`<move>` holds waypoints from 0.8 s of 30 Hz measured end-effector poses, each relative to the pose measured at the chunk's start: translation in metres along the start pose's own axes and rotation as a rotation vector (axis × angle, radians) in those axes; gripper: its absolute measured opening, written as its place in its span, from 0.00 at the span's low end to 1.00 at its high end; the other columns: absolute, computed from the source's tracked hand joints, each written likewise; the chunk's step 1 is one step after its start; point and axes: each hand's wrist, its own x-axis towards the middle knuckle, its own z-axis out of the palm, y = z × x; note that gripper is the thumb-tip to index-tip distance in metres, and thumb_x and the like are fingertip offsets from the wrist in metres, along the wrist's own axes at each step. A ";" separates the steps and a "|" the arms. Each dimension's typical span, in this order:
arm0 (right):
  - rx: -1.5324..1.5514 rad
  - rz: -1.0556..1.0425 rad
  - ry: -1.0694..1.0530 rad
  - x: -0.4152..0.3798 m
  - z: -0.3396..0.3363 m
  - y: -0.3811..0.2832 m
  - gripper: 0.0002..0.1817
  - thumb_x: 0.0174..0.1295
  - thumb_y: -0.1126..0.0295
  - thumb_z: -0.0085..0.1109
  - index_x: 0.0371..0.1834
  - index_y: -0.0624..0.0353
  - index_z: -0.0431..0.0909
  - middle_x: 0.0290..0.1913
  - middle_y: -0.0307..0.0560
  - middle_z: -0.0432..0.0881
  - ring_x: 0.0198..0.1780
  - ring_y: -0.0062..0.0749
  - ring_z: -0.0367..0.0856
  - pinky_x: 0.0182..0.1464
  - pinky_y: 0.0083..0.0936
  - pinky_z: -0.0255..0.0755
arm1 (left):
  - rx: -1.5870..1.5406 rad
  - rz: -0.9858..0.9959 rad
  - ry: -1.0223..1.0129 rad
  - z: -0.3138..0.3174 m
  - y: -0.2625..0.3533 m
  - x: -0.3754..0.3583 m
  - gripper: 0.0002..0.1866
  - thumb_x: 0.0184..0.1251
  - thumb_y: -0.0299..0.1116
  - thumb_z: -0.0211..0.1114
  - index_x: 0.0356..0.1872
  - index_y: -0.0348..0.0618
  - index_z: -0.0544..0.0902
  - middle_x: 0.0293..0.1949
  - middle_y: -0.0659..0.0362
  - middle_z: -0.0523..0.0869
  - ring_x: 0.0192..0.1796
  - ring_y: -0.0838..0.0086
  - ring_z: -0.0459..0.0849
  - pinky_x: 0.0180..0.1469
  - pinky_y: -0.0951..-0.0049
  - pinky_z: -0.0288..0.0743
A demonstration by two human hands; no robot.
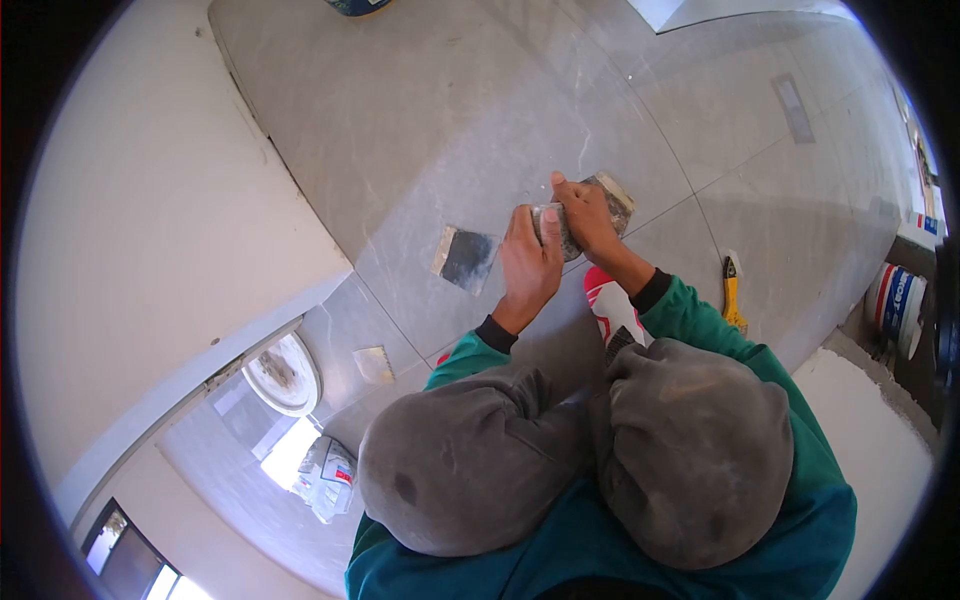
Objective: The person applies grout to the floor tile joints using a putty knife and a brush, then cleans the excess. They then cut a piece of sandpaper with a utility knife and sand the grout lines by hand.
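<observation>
Both my hands are close together above the tiled floor. My left hand (532,262) is closed on a flat, worn grey plate (570,240), its thumb along the near face. My right hand (590,215) is closed on a similar plate with a pale tan edge (618,200), looking like a spatula blade. The two plates meet or overlap between the hands; their exact contact is hidden by the fingers. Left of my hands, a dark square plate with a tan edge (467,260) lies flat on the floor.
A yellow-handled tool (733,295) lies at the right. A small pale square piece (375,365) and a white oval lid or tray (284,374) sit at left, near a plastic bag (328,478). A labelled bucket (897,305) stands far right. A white wall (180,190) borders the left.
</observation>
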 end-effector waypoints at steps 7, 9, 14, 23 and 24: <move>-0.070 -0.415 -0.046 -0.027 0.004 -0.022 0.26 0.63 0.51 0.51 0.48 0.67 0.72 0.37 0.42 0.75 0.36 0.17 0.71 0.39 0.18 0.68 | -0.336 -0.333 0.018 -0.014 -0.028 0.013 0.22 0.71 0.47 0.47 0.27 0.35 0.71 0.19 0.58 0.70 0.25 0.73 0.70 0.28 0.66 0.64; -0.029 -0.125 0.119 -0.023 -0.016 -0.017 0.31 0.55 0.52 0.61 0.52 0.66 0.69 0.38 0.46 0.74 0.36 0.29 0.75 0.44 0.25 0.69 | -0.430 -0.426 0.028 -0.015 -0.035 0.012 0.22 0.70 0.48 0.50 0.29 0.36 0.72 0.21 0.65 0.68 0.27 0.83 0.66 0.28 0.74 0.65; -1.171 -0.474 0.504 -0.019 -0.063 0.012 0.33 0.44 0.55 0.68 0.50 0.65 0.70 0.37 0.54 0.75 0.37 0.49 0.76 0.43 0.38 0.70 | -0.925 -0.690 -0.029 -0.024 -0.024 0.020 0.14 0.67 0.40 0.57 0.35 0.38 0.72 0.30 0.63 0.76 0.30 0.81 0.71 0.35 0.79 0.69; -0.398 -0.049 0.007 -0.006 -0.100 0.015 0.24 0.47 0.64 0.67 0.44 0.64 0.70 0.33 0.48 0.79 0.31 0.35 0.79 0.33 0.28 0.74 | -0.271 -0.029 -0.064 -0.026 -0.047 0.025 0.14 0.60 0.21 0.53 0.46 0.35 0.65 0.40 0.51 0.79 0.44 0.68 0.80 0.45 0.72 0.74; -0.106 -0.062 0.036 -0.011 -0.095 0.002 0.22 0.49 0.65 0.65 0.44 0.64 0.71 0.33 0.46 0.79 0.31 0.29 0.79 0.31 0.24 0.74 | -0.241 0.053 -0.080 -0.026 -0.049 0.027 0.16 0.59 0.20 0.52 0.49 0.34 0.63 0.41 0.50 0.79 0.46 0.66 0.80 0.47 0.70 0.74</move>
